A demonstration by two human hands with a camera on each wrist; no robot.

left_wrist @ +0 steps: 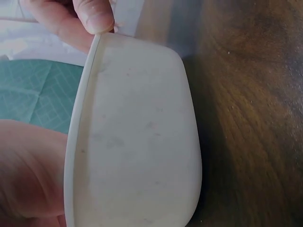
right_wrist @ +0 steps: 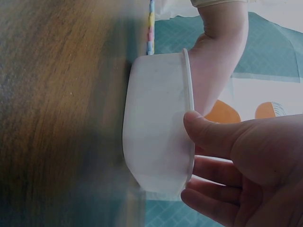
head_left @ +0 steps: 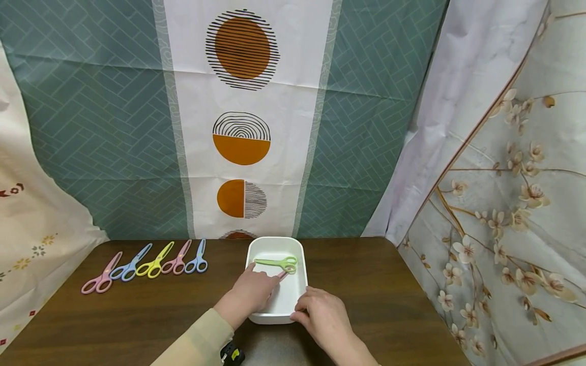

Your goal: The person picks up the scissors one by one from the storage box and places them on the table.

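Note:
A white tray (head_left: 289, 300) sits on the table. Inside it lie green scissors (head_left: 274, 263), their handles to the right, and a pink piece (head_left: 282, 275), mostly hidden, probably another pair. My left hand (head_left: 253, 292) reaches over the tray's left side into it, fingertips by the tip of the green scissors; whether it grips anything is hidden. The left wrist view shows its palm (left_wrist: 31, 172) behind the tray wall. My right hand (head_left: 324, 314) holds the tray's rim at the near right corner; in the right wrist view the thumb (right_wrist: 203, 127) lies against the rim.
On the table's left side lies a slanted row of scissors: pink (head_left: 104, 274), blue (head_left: 131, 264), yellow (head_left: 155, 262), another pink (head_left: 176, 259) and a smaller blue pair (head_left: 197, 259). A patterned cloth (head_left: 380, 101) hangs behind the brown table (head_left: 366, 274).

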